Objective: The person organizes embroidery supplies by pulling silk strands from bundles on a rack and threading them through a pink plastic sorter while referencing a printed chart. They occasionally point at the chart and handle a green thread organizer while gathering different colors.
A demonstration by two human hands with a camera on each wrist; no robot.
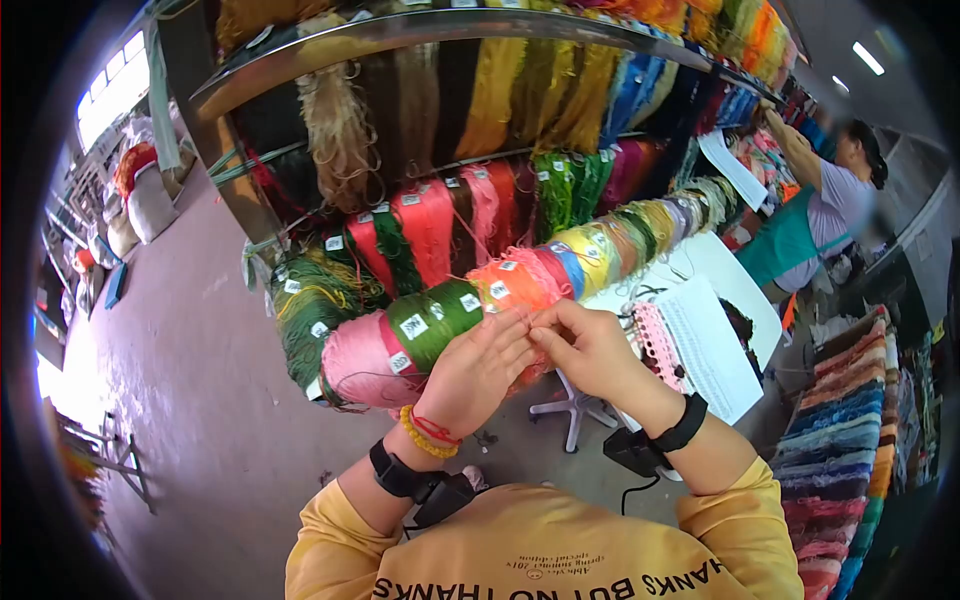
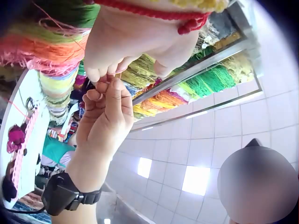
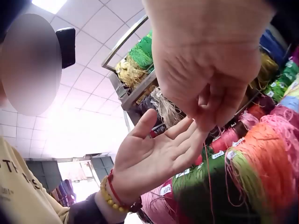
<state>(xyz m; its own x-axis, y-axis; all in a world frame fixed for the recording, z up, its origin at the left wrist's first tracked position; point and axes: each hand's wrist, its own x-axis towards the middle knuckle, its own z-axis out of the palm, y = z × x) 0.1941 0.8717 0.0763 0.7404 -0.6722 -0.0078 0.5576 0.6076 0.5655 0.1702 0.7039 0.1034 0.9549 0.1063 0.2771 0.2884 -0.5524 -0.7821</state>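
Note:
My left hand (image 1: 480, 368), with a yellow bead bracelet and a red cord at the wrist, is held palm up, its fingers nearly straight. Its fingertips meet those of my right hand (image 1: 592, 345), which pinches a thin reddish thread (image 3: 209, 182) against them. In the right wrist view the thread hangs down from the joined fingertips. Both hands are in front of a long roll of thread skeins: pink (image 1: 358, 360), green (image 1: 440, 318) and orange (image 1: 512, 284), with white labels. The thread's end between the fingers is hidden.
Behind the roll stands a metal-framed rack (image 1: 450, 28) hung with coloured skeins. To the right, a white table (image 1: 745, 300) bears printed sheets (image 1: 705, 350) and a pink holed strip (image 1: 657, 345). Another person (image 1: 835, 200) works beyond it. More skeins (image 1: 830, 440) hang at far right.

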